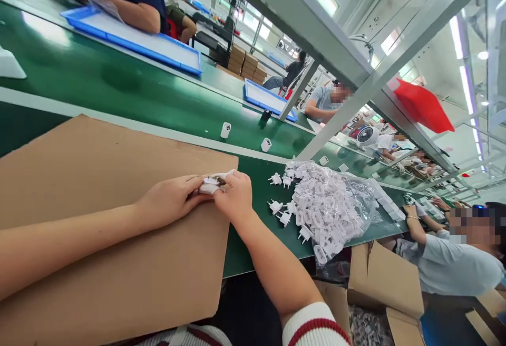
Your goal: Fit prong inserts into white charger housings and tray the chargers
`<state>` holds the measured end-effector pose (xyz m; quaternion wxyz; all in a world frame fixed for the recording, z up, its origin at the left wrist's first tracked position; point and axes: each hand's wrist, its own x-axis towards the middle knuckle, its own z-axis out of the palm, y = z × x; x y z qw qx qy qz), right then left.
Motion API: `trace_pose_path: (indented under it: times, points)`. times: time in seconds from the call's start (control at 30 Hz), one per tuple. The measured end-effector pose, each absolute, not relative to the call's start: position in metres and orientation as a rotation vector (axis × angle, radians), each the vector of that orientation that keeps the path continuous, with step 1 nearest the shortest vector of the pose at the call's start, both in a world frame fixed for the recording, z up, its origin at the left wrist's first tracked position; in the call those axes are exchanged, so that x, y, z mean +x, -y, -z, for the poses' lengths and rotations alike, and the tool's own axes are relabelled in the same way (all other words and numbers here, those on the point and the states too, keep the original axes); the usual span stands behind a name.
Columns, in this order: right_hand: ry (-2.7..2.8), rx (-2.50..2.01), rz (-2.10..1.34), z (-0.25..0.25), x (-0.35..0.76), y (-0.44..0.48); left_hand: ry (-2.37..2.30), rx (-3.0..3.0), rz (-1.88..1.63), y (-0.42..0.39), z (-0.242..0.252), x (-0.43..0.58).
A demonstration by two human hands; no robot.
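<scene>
My left hand [168, 201] and my right hand [235, 195] meet over the far edge of a brown cardboard sheet [98, 188] on the green table. Both are closed on a small white plastic plug part [211, 183] held between their fingertips. Just right of my hands lies a heap of many white plug parts [324, 206] on a clear plastic bag, with a few loose ones [275, 179] spilled toward me.
A green conveyor belt [118, 82] runs beyond the cardboard, carrying small white parts [225, 130] and blue trays [134, 37]. Other people sit across it and to my right. Cardboard boxes [383, 277] stand below the table edge. A metal frame post [343, 119] rises diagonally.
</scene>
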<state>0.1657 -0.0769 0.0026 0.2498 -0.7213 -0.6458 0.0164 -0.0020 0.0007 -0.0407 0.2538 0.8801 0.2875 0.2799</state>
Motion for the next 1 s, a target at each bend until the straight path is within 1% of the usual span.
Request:
trace_pose_path:
  times: [0.17,0.23,0.3,0.37,0.47,0.53,0.63,0.73,0.87,0.93,1.0]
  points:
    - [1.621,-1.736,-0.159,-0.005,0.181,0.074,-0.75,2.282,-0.619,-0.013,0.028,0.001]
    - [1.485,-1.729,-0.065,-0.016,0.198,0.079,-0.851,2.208,-0.624,-0.028,0.019,0.004]
    - [1.233,-1.945,0.152,-0.026,0.221,0.085,-1.057,2.154,-0.668,-0.052,0.009,0.007]
    - [1.091,-2.217,0.294,-0.032,0.245,0.089,-1.263,2.111,-0.691,-0.085,-0.001,0.006]
    - [1.065,-2.646,0.2,-0.032,0.27,0.09,-1.509,2.023,-0.709,-0.137,-0.014,-0.001]
    - [1.135,-2.756,0.051,-0.027,0.278,0.089,-1.611,1.967,-0.722,-0.166,-0.021,-0.005]
    - [1.203,-2.7,-0.081,-0.018,0.283,0.086,-1.715,1.9,-0.718,-0.196,-0.027,-0.008]
    - [1.224,-2.618,-0.066,-0.01,0.288,0.083,-1.822,1.85,-0.717,-0.207,-0.029,-0.008]
    - [1.211,-2.354,0.006,-0.005,0.291,0.08,-1.997,1.854,-0.932,-0.193,-0.028,0.009]
    - [1.129,-2.152,-0.002,-0.005,0.289,0.077,-1.976,1.937,-1.036,-0.18,-0.025,0.026]
    - [1.016,-1.961,-0.097,-0.006,0.281,0.074,-1.887,2.029,-1.037,-0.168,-0.023,0.043]
